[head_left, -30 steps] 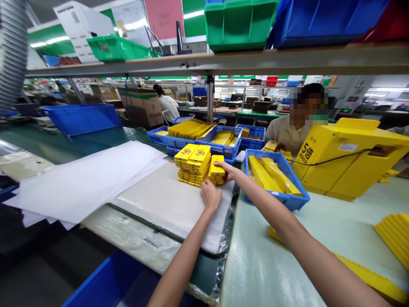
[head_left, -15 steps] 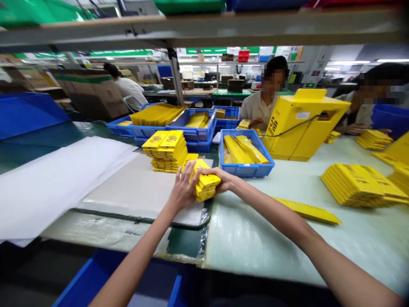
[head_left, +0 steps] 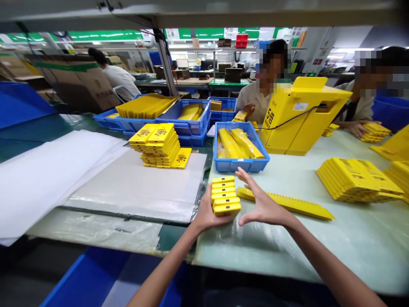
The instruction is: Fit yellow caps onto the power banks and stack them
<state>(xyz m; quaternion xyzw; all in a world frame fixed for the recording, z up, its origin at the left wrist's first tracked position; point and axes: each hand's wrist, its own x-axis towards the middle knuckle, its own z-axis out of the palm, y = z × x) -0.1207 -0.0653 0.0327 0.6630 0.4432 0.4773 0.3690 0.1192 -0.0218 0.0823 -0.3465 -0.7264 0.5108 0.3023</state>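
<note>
My left hand (head_left: 206, 213) is wrapped round a stack of several yellow power banks (head_left: 225, 196), their short ends facing me. My right hand (head_left: 260, 202) stands open just right of the stack, thumb and fingers spread apart, holding nothing. Behind my left hand, a taller pile of the same power banks (head_left: 158, 143) rises from the grey-white sheet (head_left: 128, 192), with a lower one at its right side. A long yellow strip with a toothed edge (head_left: 297, 204) lies on the pale table mat beyond my right hand.
A blue bin (head_left: 241, 165) of yellow strips stands beyond my hands, near a large yellow cabinet (head_left: 290, 123) with a cable. Yellow stacks (head_left: 358, 179) sit at right. White sheets (head_left: 47, 170) lie at left. Two people work across the table; another sits farther back.
The held stack has come nearer and to the right, its ends turned toward me. My right hand has let go of it and opened. The view has shifted slightly.
</note>
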